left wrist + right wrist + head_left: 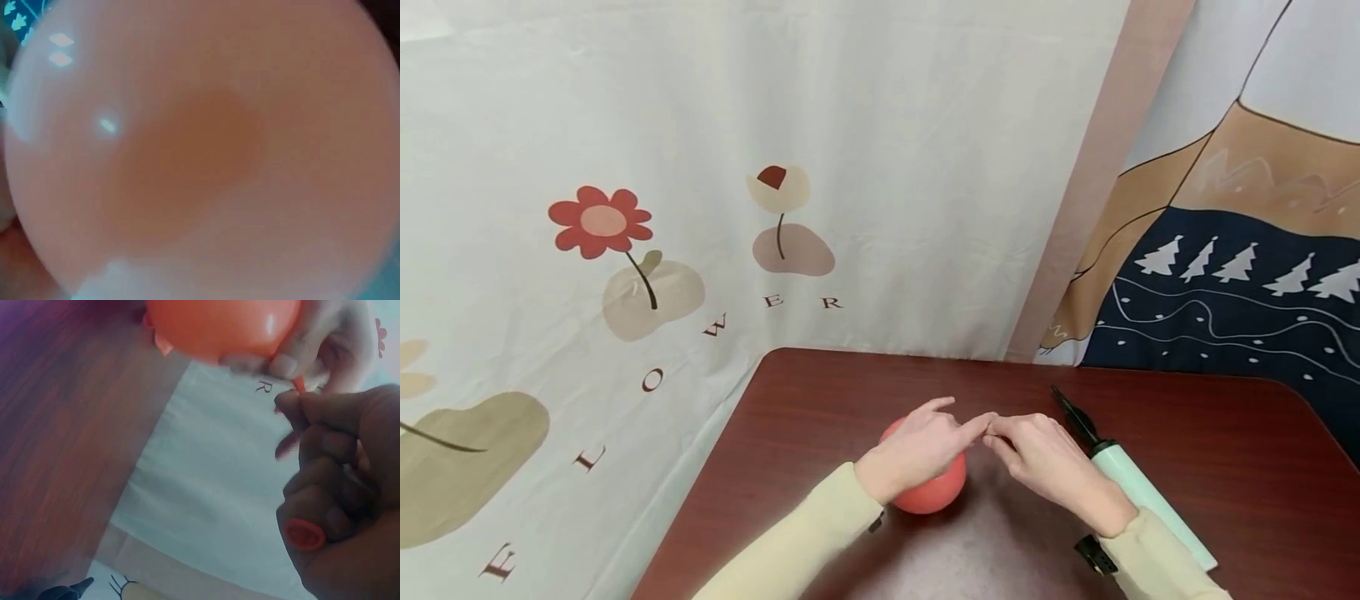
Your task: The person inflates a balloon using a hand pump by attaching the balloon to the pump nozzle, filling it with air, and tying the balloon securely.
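Observation:
An inflated orange-red balloon is held over the table, partly covered by my left hand. In the right wrist view the left thumb and fingers grip it beside its narrow neck. My right hand pinches that neck between thumb and index finger, its other fingers curled in. A rolled orange rubber lip pokes out by the little finger. Both hands meet at the fingertips in the head view. The balloon's pale, blurred surface fills the left wrist view.
A balloon pump with a mint-green barrel and black nozzle lies on the dark red table, right of my right hand. Small orange flaps show at the balloon's far edge. Printed curtains hang behind the table.

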A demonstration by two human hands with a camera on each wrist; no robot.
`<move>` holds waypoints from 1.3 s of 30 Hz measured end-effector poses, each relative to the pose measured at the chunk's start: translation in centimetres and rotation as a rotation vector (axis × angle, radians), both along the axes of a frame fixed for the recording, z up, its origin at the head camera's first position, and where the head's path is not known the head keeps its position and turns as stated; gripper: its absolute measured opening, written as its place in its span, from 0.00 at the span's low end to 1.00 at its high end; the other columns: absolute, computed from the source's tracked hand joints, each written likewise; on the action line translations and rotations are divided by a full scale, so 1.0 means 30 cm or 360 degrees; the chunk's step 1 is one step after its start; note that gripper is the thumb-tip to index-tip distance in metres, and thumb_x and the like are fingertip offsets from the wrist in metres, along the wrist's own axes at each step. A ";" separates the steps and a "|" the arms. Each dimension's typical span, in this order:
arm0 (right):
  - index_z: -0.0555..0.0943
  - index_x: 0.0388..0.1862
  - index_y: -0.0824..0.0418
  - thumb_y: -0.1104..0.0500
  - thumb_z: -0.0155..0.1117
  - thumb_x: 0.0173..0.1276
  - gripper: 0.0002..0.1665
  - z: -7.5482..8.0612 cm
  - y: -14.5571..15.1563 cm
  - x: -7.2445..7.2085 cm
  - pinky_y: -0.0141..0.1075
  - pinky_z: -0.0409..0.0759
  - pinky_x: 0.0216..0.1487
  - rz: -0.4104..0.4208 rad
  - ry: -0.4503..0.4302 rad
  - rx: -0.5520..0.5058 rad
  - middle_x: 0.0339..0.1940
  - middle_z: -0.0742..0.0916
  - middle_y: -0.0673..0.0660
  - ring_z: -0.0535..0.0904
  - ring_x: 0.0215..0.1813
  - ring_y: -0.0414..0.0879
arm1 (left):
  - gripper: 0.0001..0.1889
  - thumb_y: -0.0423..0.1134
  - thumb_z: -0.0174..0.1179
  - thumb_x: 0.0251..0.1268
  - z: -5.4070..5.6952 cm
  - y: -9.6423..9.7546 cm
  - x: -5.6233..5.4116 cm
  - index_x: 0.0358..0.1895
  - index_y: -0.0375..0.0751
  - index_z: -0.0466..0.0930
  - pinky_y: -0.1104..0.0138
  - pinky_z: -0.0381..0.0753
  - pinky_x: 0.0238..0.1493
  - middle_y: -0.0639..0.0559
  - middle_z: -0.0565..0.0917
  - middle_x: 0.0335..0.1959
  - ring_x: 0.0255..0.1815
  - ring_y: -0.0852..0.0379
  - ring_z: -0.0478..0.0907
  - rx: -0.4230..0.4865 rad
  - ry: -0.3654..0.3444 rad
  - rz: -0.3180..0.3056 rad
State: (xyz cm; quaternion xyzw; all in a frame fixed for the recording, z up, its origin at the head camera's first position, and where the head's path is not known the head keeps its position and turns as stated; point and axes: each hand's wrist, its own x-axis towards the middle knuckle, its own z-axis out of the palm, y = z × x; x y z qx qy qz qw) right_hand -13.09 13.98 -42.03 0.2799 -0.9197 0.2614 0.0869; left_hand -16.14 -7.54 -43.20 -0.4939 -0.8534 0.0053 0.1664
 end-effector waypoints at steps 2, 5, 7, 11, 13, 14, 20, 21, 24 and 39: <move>0.83 0.27 0.49 0.62 0.73 0.69 0.11 -0.003 -0.008 0.001 0.30 0.70 0.24 -0.0063 0.0036 0.0000 0.20 0.77 0.38 0.69 0.22 0.32 | 0.22 0.23 0.63 0.58 0.013 0.013 0.003 0.53 0.48 0.78 0.65 0.81 0.55 0.63 0.77 0.19 0.25 0.64 0.79 0.0032 -0.0087 0.0022; 0.85 0.28 0.49 0.62 0.75 0.67 0.10 -0.006 -0.016 0.003 0.30 0.71 0.24 -0.0156 0.0124 -0.0036 0.21 0.81 0.38 0.70 0.22 0.31 | 0.13 0.24 0.62 0.56 0.025 0.037 -0.006 0.37 0.49 0.80 0.69 0.79 0.45 0.62 0.77 0.21 0.28 0.63 0.79 0.0066 -0.0087 0.0051; 0.86 0.28 0.50 0.61 0.75 0.66 0.08 -0.007 -0.015 0.003 0.30 0.70 0.23 -0.0206 0.0180 -0.0052 0.21 0.82 0.39 0.70 0.22 0.31 | 0.13 0.25 0.63 0.55 0.030 0.045 -0.012 0.36 0.50 0.84 0.69 0.78 0.48 0.63 0.81 0.26 0.31 0.63 0.81 0.0059 -0.0023 0.0064; 0.86 0.32 0.52 0.62 0.72 0.70 0.07 -0.010 0.001 0.003 0.30 0.73 0.25 -0.0172 0.0153 -0.0072 0.24 0.82 0.40 0.71 0.24 0.32 | 0.16 0.27 0.65 0.59 0.012 0.033 -0.016 0.44 0.54 0.86 0.68 0.76 0.50 0.65 0.85 0.29 0.33 0.65 0.84 0.0066 0.0127 0.0085; 0.86 0.36 0.53 0.65 0.68 0.72 0.06 -0.011 0.016 0.006 0.31 0.76 0.29 -0.0091 0.0073 -0.0074 0.29 0.84 0.41 0.74 0.28 0.33 | 0.10 0.32 0.67 0.66 -0.009 0.020 -0.019 0.44 0.54 0.85 0.69 0.76 0.47 0.65 0.84 0.27 0.30 0.66 0.82 0.0101 0.0210 0.0061; 0.86 0.38 0.54 0.66 0.66 0.73 0.07 -0.011 0.024 0.009 0.32 0.78 0.32 -0.0046 0.0034 -0.0071 0.32 0.85 0.42 0.76 0.31 0.33 | 0.06 0.36 0.67 0.68 -0.021 0.013 -0.022 0.41 0.54 0.84 0.69 0.76 0.45 0.65 0.82 0.24 0.28 0.66 0.81 0.0124 0.0259 0.0040; 0.85 0.44 0.56 0.70 0.63 0.72 0.11 -0.019 0.055 0.023 0.34 0.82 0.38 0.0118 0.0039 -0.0020 0.40 0.87 0.47 0.79 0.37 0.34 | 0.16 0.50 0.64 0.75 -0.068 -0.009 -0.027 0.30 0.49 0.72 0.68 0.75 0.41 0.62 0.67 0.12 0.16 0.66 0.66 0.0290 0.0328 -0.0070; 0.85 0.43 0.56 0.70 0.65 0.72 0.10 -0.022 0.055 0.022 0.33 0.82 0.37 0.0114 0.0082 -0.0016 0.39 0.87 0.47 0.78 0.36 0.34 | 0.14 0.46 0.64 0.75 -0.067 -0.008 -0.025 0.31 0.49 0.72 0.68 0.75 0.41 0.62 0.65 0.11 0.14 0.67 0.64 0.0286 0.0303 -0.0071; 0.86 0.41 0.56 0.69 0.70 0.68 0.09 -0.037 0.050 0.018 0.32 0.82 0.34 0.0056 0.0257 -0.0005 0.36 0.88 0.46 0.80 0.33 0.33 | 0.07 0.34 0.60 0.71 -0.056 0.003 -0.018 0.40 0.50 0.71 0.69 0.72 0.40 0.63 0.62 0.10 0.13 0.68 0.59 0.0220 0.0219 -0.0042; 0.88 0.32 0.51 0.61 0.79 0.61 0.06 -0.063 0.070 0.013 0.31 0.76 0.23 -0.0129 0.0539 -0.0028 0.27 0.88 0.42 0.76 0.24 0.31 | 0.21 0.23 0.51 0.53 -0.052 0.005 -0.017 0.43 0.55 0.76 0.72 0.64 0.32 0.63 0.60 0.12 0.15 0.68 0.56 0.0240 0.0114 0.0004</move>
